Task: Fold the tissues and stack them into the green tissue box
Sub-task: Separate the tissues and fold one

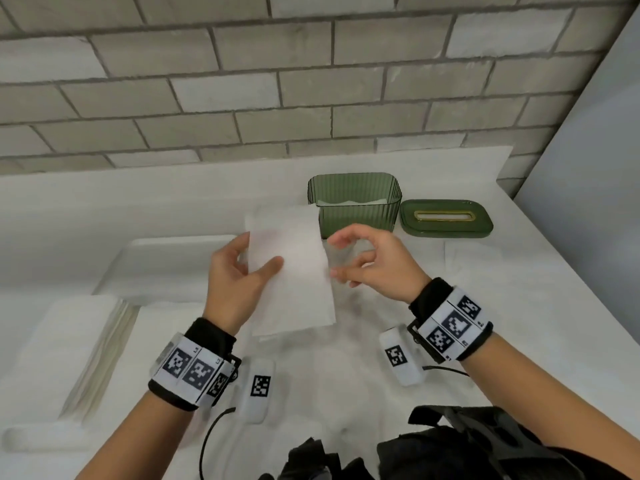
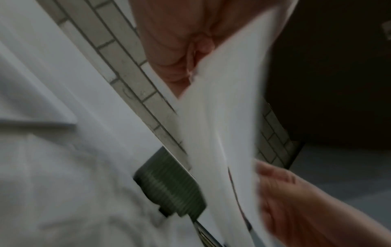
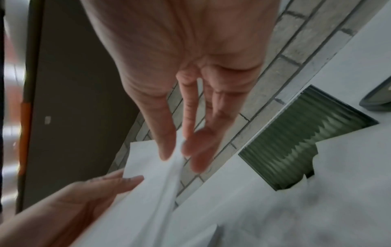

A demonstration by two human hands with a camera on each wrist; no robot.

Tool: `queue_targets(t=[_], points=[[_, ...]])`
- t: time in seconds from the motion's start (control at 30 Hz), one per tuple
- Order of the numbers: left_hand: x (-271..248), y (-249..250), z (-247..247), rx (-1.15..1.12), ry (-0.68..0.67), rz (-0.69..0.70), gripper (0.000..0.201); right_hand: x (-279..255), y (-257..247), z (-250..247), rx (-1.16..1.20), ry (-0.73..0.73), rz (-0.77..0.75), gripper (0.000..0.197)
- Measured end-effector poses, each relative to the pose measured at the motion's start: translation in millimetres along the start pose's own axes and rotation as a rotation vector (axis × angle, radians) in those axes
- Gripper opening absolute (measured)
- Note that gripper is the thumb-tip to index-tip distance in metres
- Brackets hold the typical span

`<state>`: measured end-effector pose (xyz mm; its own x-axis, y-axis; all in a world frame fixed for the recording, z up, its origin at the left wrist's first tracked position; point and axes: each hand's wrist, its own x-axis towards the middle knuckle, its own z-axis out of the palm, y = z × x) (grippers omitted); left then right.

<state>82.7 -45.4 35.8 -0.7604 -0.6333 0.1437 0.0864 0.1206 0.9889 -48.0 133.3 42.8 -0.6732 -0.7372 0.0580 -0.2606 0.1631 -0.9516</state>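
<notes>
A folded white tissue [image 1: 294, 271] is held up above the counter, in front of the green tissue box [image 1: 358, 216]. My left hand [image 1: 258, 259] pinches the tissue's left side, thumb on top and fingers behind it. My right hand [image 1: 341, 257] hovers at the tissue's right edge with relaxed fingers that hold nothing. The right wrist view shows those fingers [image 3: 190, 133] stretched out over the tissue [image 3: 148, 192], with the ribbed box [image 3: 296, 142] beyond. White tissues lie inside the lidless box. In the blurred left wrist view the tissue [image 2: 222, 133] hangs from my palm beside the box [image 2: 169, 180].
The green lid [image 1: 446, 218] with a gold-rimmed slot lies right of the box. A stack of flat tissues [image 1: 79, 351] sits at the near left, with a white tray [image 1: 173, 258] behind it. A brick wall bounds the white counter [image 1: 519, 306] at the back.
</notes>
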Motion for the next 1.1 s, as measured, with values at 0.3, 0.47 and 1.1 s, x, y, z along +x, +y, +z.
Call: queue_targets(t=[0.3,0.47,1.1], points=[[-34.3,-14.3,-68.3,0.164,0.136,-0.056,0.049,-24.8,29.7,43.1,-0.921,-0.546,0.187,0.069],[-54.9,-9.2,-69.4,0.174,0.146,-0.011,0.076,-25.4,32.8,47.5,-1.147,-0.469,0.221,0.056],[-45.9,-14.9,-55.6,0.178,0.074,-0.022,0.034,-8.0,-0.3,-24.2,-0.703,-0.007,0.045,0.020]])
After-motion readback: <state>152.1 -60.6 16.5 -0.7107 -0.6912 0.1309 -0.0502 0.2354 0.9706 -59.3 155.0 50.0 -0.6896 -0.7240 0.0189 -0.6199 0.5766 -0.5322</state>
